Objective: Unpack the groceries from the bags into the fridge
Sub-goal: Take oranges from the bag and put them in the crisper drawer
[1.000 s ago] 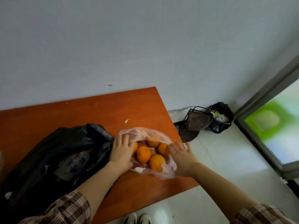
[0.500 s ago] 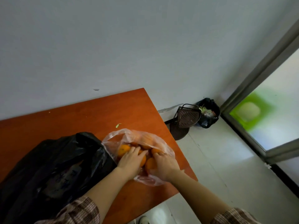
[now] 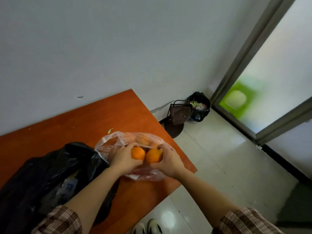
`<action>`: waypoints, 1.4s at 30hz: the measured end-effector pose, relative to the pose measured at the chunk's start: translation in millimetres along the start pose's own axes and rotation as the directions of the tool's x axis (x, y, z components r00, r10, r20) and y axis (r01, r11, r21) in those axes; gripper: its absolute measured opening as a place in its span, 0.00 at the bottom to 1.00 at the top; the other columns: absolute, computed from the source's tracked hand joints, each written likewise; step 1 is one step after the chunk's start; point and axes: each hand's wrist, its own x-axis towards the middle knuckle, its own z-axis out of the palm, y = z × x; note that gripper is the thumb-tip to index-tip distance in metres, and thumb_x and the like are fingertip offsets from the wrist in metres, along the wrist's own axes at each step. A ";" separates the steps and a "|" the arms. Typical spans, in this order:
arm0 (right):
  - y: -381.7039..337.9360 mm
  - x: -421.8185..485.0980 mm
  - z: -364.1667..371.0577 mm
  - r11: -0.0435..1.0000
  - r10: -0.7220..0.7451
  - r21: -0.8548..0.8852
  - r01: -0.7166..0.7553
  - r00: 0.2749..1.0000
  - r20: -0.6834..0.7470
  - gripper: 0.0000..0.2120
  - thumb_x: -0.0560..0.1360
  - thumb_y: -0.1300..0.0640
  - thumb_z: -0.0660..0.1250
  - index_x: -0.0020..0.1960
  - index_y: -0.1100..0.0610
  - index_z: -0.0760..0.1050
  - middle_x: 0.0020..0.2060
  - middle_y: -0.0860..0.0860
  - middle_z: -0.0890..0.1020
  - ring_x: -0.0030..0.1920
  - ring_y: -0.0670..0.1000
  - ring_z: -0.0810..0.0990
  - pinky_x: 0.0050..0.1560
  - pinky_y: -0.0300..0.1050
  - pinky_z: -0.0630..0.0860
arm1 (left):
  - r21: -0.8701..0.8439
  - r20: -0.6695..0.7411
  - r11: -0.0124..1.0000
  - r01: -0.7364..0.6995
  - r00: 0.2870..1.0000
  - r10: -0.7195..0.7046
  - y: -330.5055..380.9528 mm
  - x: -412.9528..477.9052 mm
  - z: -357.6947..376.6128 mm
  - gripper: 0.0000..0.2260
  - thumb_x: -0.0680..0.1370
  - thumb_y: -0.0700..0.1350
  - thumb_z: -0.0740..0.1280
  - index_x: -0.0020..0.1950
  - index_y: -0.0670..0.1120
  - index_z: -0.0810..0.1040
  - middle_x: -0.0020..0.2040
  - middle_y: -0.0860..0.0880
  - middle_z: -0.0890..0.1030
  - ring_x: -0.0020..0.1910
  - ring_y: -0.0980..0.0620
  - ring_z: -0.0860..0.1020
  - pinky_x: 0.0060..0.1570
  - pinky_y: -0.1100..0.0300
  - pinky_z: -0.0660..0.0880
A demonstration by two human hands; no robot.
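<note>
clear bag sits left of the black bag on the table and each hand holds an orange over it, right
Wrong side: in the head view the clear bag lies right of the black bag on the table. The left hand and right hand do each hold an orange over it.

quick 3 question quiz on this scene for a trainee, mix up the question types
1. True or false: the left hand grips the left orange and the right hand grips the right orange.
2. On the table, the black bag lies: A) left of the clear bag; B) right of it; C) inside it.
3. Fill in: the bin stands on the ___.

Key: 1 true; 2 A; 3 floor.
</note>
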 end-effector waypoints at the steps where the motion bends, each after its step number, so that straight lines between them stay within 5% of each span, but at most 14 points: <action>1: -2.6 -4.5 -8.2 0.998 0.020 0.064 -0.019 0.999 -0.025 0.31 0.63 0.44 0.76 0.62 0.48 0.68 0.48 0.45 0.75 0.50 0.48 0.75 0.46 0.43 0.76 | -0.081 0.004 0.997 -0.003 1.000 0.003 5.4 -1.9 -7.5 0.30 0.68 0.54 0.75 0.66 0.59 0.67 0.60 0.49 0.72 0.53 0.46 0.74 0.49 0.50 0.75; 3: -6.3 -12.9 -25.7 0.966 0.068 0.255 -0.054 0.996 -0.049 0.27 0.65 0.50 0.77 0.59 0.51 0.69 0.44 0.48 0.77 0.42 0.47 0.78 0.39 0.41 0.78 | -0.240 0.030 0.970 -0.032 0.999 0.040 23.3 -5.3 -24.0 0.27 0.70 0.51 0.76 0.65 0.56 0.69 0.60 0.50 0.70 0.57 0.47 0.72 0.52 0.50 0.74; 7: -7.6 -34.0 -72.2 0.891 0.124 0.454 -0.027 0.975 -0.185 0.24 0.66 0.51 0.77 0.58 0.49 0.70 0.50 0.53 0.79 0.47 0.50 0.80 0.41 0.41 0.79 | -0.401 -0.007 0.904 -0.147 0.988 0.157 82.5 -5.4 -49.7 0.23 0.69 0.47 0.77 0.61 0.54 0.73 0.59 0.47 0.73 0.57 0.46 0.73 0.53 0.47 0.76; 11: -1.3 -76.5 -135.6 0.858 0.194 0.514 0.027 0.908 -0.371 0.24 0.67 0.53 0.78 0.57 0.50 0.70 0.48 0.57 0.80 0.44 0.53 0.80 0.37 0.37 0.74 | -0.490 -0.033 0.828 -0.272 0.955 0.295 158.7 -6.6 -50.0 0.22 0.69 0.45 0.76 0.59 0.55 0.73 0.60 0.43 0.75 0.50 0.46 0.78 0.41 0.54 0.77; 16: 34.2 -171.0 -218.4 0.867 0.259 0.492 0.077 0.774 -0.578 0.25 0.67 0.54 0.78 0.57 0.49 0.69 0.49 0.53 0.78 0.48 0.52 0.79 0.45 0.43 0.77 | -0.452 -0.013 0.764 -0.460 0.860 0.511 275.7 -38.6 -9.1 0.24 0.69 0.48 0.76 0.62 0.56 0.71 0.60 0.44 0.75 0.50 0.48 0.78 0.43 0.57 0.76; 19: 67.3 -248.5 -264.5 0.861 0.311 0.501 0.095 0.681 -0.663 0.27 0.67 0.54 0.78 0.60 0.51 0.68 0.51 0.55 0.78 0.48 0.52 0.80 0.42 0.40 0.78 | -0.469 -0.001 0.687 -0.554 0.779 0.628 352.3 -80.5 37.8 0.25 0.71 0.44 0.75 0.65 0.54 0.69 0.59 0.48 0.72 0.46 0.57 0.75 0.39 0.64 0.72; 23: 116.3 -366.2 -322.2 0.887 0.338 0.453 0.093 0.539 -0.772 0.26 0.69 0.53 0.77 0.61 0.50 0.67 0.53 0.52 0.76 0.48 0.47 0.77 0.39 0.36 0.72 | -0.527 0.025 0.583 -0.619 0.674 0.738 447.2 -155.6 115.5 0.29 0.70 0.45 0.76 0.66 0.55 0.68 0.60 0.47 0.72 0.53 0.49 0.76 0.51 0.53 0.78; 26: 153.5 -459.2 -357.5 0.917 0.331 0.396 0.058 0.447 -0.831 0.28 0.69 0.52 0.76 0.62 0.50 0.66 0.57 0.53 0.74 0.50 0.48 0.76 0.40 0.36 0.71 | -0.576 -0.022 0.487 -0.656 0.608 0.794 511.8 -220.8 174.3 0.28 0.69 0.44 0.76 0.66 0.54 0.69 0.53 0.50 0.74 0.47 0.56 0.76 0.47 0.58 0.77; 31: 214.8 -600.5 -401.5 0.945 0.324 0.319 -0.068 0.302 -0.896 0.29 0.66 0.52 0.78 0.61 0.49 0.67 0.57 0.52 0.74 0.50 0.47 0.76 0.44 0.40 0.74 | -0.585 -0.021 0.372 -0.721 0.472 0.882 607.8 -313.8 262.4 0.31 0.69 0.46 0.76 0.68 0.54 0.66 0.62 0.49 0.70 0.56 0.49 0.74 0.48 0.58 0.75; 34: 245.9 -664.5 -426.6 0.940 0.337 0.317 -0.126 0.193 -0.922 0.30 0.65 0.52 0.79 0.61 0.50 0.67 0.55 0.51 0.74 0.46 0.44 0.75 0.41 0.39 0.73 | -0.542 -0.012 0.305 -0.783 0.370 0.929 659.3 -357.8 305.6 0.34 0.70 0.47 0.76 0.71 0.52 0.64 0.63 0.51 0.69 0.55 0.52 0.71 0.45 0.63 0.74; 37: 275.4 -714.4 -455.6 0.932 0.347 0.333 -0.143 0.082 -0.934 0.32 0.66 0.52 0.78 0.63 0.49 0.65 0.52 0.50 0.75 0.45 0.44 0.75 0.39 0.38 0.72 | -0.470 -0.025 0.250 -0.846 0.296 0.955 710.1 -389.5 346.0 0.38 0.68 0.51 0.77 0.73 0.51 0.64 0.65 0.50 0.71 0.59 0.50 0.73 0.59 0.52 0.75; 39: 297.2 -741.3 -479.3 0.929 0.350 0.344 -0.135 0.024 -0.936 0.33 0.67 0.52 0.78 0.66 0.50 0.64 0.52 0.50 0.74 0.45 0.44 0.75 0.39 0.38 0.71 | -0.399 -0.061 0.197 -0.895 0.240 0.969 744.4 -405.1 374.0 0.40 0.66 0.53 0.78 0.74 0.50 0.64 0.66 0.49 0.72 0.61 0.49 0.73 0.61 0.54 0.72; 42: 337.0 -769.1 -515.0 0.922 0.353 0.356 -0.153 -0.045 -0.934 0.36 0.67 0.51 0.78 0.68 0.51 0.63 0.55 0.51 0.74 0.50 0.51 0.77 0.47 0.44 0.73 | -0.247 -0.115 0.063 -0.967 0.094 0.989 793.5 -417.7 415.9 0.40 0.67 0.53 0.77 0.74 0.48 0.64 0.65 0.47 0.73 0.63 0.48 0.72 0.58 0.57 0.69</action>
